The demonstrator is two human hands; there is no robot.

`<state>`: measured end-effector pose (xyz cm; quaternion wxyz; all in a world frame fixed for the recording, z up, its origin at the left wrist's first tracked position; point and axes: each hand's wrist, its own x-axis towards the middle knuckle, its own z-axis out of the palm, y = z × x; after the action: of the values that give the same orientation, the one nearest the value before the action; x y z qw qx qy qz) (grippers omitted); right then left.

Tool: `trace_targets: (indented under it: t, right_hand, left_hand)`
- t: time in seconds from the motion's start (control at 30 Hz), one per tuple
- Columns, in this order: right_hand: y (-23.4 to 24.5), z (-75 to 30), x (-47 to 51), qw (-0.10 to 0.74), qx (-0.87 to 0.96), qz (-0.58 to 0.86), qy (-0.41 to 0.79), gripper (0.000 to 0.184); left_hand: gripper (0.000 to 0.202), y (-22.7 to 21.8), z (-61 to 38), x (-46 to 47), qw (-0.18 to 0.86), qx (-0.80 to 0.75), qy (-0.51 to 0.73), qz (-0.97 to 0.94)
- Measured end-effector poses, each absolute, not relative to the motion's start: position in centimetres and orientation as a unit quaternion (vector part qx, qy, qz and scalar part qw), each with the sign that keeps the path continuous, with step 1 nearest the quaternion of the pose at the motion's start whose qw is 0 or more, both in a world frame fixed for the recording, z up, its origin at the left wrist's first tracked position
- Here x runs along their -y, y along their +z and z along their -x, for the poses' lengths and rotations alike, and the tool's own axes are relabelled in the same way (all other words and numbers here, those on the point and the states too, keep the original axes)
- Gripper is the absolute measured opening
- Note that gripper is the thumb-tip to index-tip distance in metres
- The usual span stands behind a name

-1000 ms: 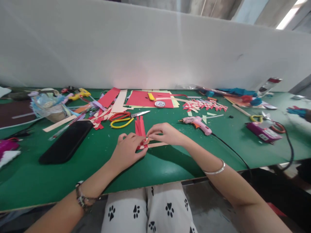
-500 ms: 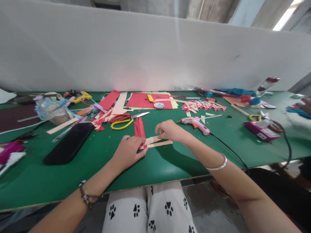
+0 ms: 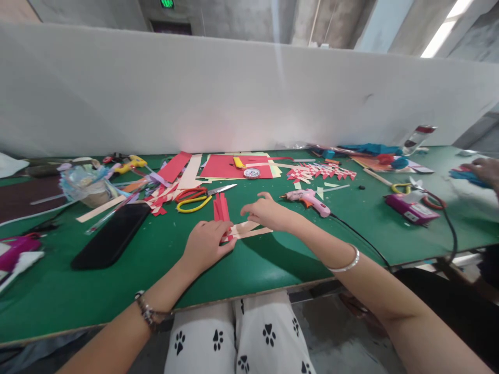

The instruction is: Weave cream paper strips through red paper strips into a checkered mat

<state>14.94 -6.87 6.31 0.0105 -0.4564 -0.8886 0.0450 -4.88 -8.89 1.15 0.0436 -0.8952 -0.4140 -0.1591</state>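
My left hand (image 3: 208, 241) is closed on a small weave of paper strips and presses it to the green table. Red paper strips (image 3: 221, 208) stick out from it toward the back, and pale strips (image 3: 255, 232) run out to the right. Above the pale strips hovers my right hand (image 3: 267, 212), its fingers apart and bent, with nothing seen between them. Part of the weave is hidden beneath my left fingers. Just behind lie scissors (image 3: 200, 198) with red and yellow handles. A pink glue gun (image 3: 306, 200) rests to the right of my right hand.
A black phone (image 3: 113, 236) lies on the left. At the back are red sheets (image 3: 218, 166), a yellow cutter (image 3: 238, 162), a round tin (image 3: 251, 173) and a woven red-and-white piece (image 3: 322, 171). Another person's hand (image 3: 481, 170) holds blue material at far right.
My right hand has come off the pale strip and shifted slightly left, its fingers spreading. My left hand stays on the weave. The view has tilted up a little.
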Motion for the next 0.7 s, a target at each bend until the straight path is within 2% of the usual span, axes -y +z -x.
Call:
trace_targets:
  t: [0.1,0.17,0.37,0.47,0.57,0.7]
  right_hand:
    - [6.4,-14.6,7.4,0.031,0.888,0.454,-0.059,0.030]
    - [6.1,-14.5,7.5,0.048,0.893,0.442,-0.066,0.027]
    - [3.5,-15.5,7.2,0.052,0.903,0.410,0.119,0.017]
    - [2.6,-15.8,7.3,0.092,0.871,0.447,0.180,0.014]
    - [2.6,-15.7,7.5,0.117,0.856,0.464,0.198,0.007]
    - [2.9,-15.7,7.5,0.151,0.847,0.461,0.216,0.014]
  left_hand:
    - [0.026,0.8,4.7,8.9,0.063,0.425,-0.173,0.886]
    - [0.025,0.6,4.6,8.9,0.068,0.433,-0.175,0.882]
    - [0.025,1.0,4.6,9.0,0.042,0.439,-0.173,0.881]
    - [0.023,1.1,4.6,9.0,0.031,0.434,-0.171,0.884]
    - [0.023,1.1,4.6,9.0,0.036,0.433,-0.173,0.884]
    - [0.023,1.0,4.6,9.0,0.043,0.436,-0.176,0.881]
